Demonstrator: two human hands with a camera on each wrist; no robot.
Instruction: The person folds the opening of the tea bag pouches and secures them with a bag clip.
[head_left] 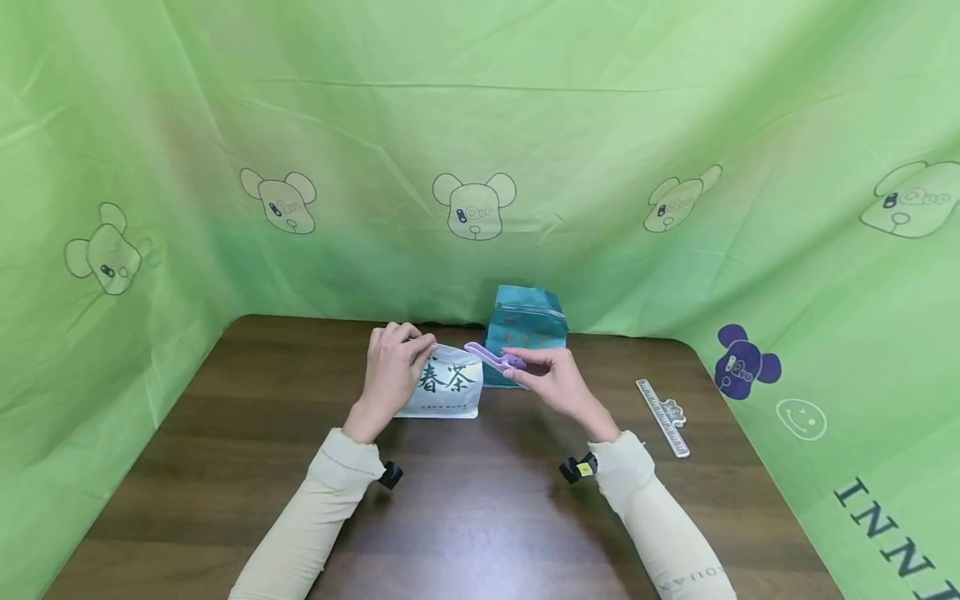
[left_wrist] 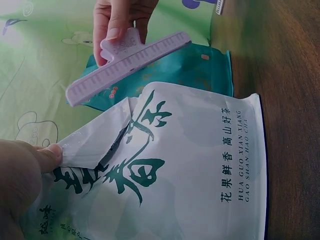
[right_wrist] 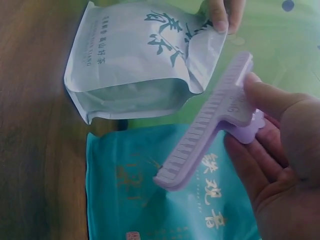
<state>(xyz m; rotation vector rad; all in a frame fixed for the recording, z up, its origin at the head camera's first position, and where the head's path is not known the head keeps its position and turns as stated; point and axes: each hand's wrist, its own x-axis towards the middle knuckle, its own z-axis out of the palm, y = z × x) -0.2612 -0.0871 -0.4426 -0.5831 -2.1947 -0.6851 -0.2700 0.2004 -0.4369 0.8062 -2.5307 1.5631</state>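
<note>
A white tea bag [head_left: 450,392] with dark green characters stands near the table's back edge. My left hand [head_left: 392,364] pinches its folded-down top [left_wrist: 95,142] between thumb and fingers. In my right hand [head_left: 557,382] is a purple sealing clip [right_wrist: 205,125], a long ridged bar held by its short handles between thumb and fingers. The clip's bar is just to the right of the white bag's top, apart from it in the right wrist view. Behind the clip stands a teal tea bag [head_left: 528,321] with gold lettering, partly covered by the right hand in the head view.
A white ridged sealing clip [head_left: 663,418] lies on the wooden table [head_left: 480,517] to the right. Green cloth [head_left: 480,125] printed with bear heads hangs along the back and both sides of the table.
</note>
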